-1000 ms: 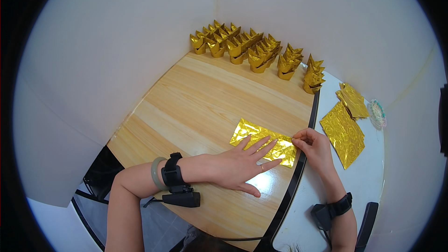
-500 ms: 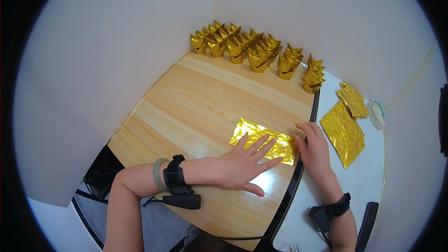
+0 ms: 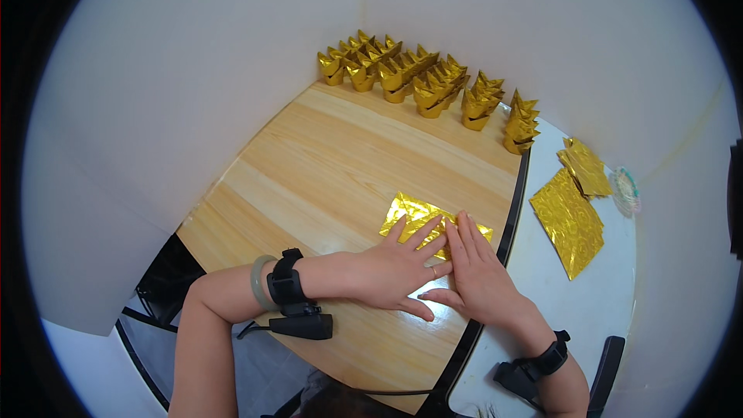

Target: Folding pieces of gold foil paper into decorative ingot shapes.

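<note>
A folded strip of gold foil paper (image 3: 401,209) lies on the wooden tabletop, its creased surface partly covered by both hands. My left hand (image 3: 395,271) rests on it with fingers spread, a thin ring on one finger. Beside it, my right hand (image 3: 480,279) lies over the strip's right half, fingers stretched out and thumb apart, its fingertips close against those of the left. Neither hand grips anything.
Rows of folded gold foil ingots (image 3: 429,85) stand along the table's far edge by the wall. On the white surface (image 3: 511,325) at right are gold foil sheets (image 3: 569,220), a smaller foil stack (image 3: 587,166) and a clear round container (image 3: 625,190).
My right hand has moved left from the strip's right end onto the foil, next to my left hand. The left hand stays nearly where it was.
</note>
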### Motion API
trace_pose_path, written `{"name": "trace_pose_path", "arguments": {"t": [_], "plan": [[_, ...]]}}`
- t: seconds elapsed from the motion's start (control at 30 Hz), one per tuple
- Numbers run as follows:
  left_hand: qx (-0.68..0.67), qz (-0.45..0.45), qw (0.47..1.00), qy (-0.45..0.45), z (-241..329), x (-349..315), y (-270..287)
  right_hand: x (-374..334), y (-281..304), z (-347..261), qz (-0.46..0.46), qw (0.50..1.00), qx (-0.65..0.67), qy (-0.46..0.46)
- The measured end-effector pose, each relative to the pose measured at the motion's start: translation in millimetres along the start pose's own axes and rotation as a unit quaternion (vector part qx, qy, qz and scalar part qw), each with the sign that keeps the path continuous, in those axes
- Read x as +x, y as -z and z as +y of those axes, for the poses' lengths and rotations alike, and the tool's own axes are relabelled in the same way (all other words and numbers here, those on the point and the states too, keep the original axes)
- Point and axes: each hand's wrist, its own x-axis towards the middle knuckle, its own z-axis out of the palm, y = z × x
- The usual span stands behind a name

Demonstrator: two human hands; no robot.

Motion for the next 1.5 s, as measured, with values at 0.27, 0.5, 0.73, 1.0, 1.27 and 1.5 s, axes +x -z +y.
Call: {"name": "trace_pose_path", "arguments": {"t": [0.27, 0.5, 0.73, 1.0, 1.27, 1.5], "plan": [[-0.003, 0.011, 1.000, -0.004, -3.3, -0.6, -3.3, -1.5, 0.3, -0.8, -0.003, 0.999, -0.041, -0.034], [0.003, 0.022, 1.000, -0.008, -4.8, -1.8, -3.0, -5.4, 2.1, 6.5, -0.003, 0.991, -0.115, -0.064], [0.001, 0.020, 1.000, -0.018, -17.5, -12.5, -0.3, -8.6, 3.4, 10.5, -0.011, 0.990, -0.125, -0.071], [0.014, 0.037, 0.999, -0.023, -22.9, -16.9, -0.7, -11.0, 7.4, 18.6, 0.036, 0.989, -0.121, -0.076], [0.023, 0.061, 0.998, -0.025, -25.5, -17.9, 2.9, -5.6, 28.4, 21.9, 0.059, 0.993, -0.071, 0.073], [-0.098, 0.109, 0.987, -0.068, -39.2, -12.7, -2.5, -8.4, 25.6, 32.1, 0.134, 0.985, -0.068, 0.087]]}}
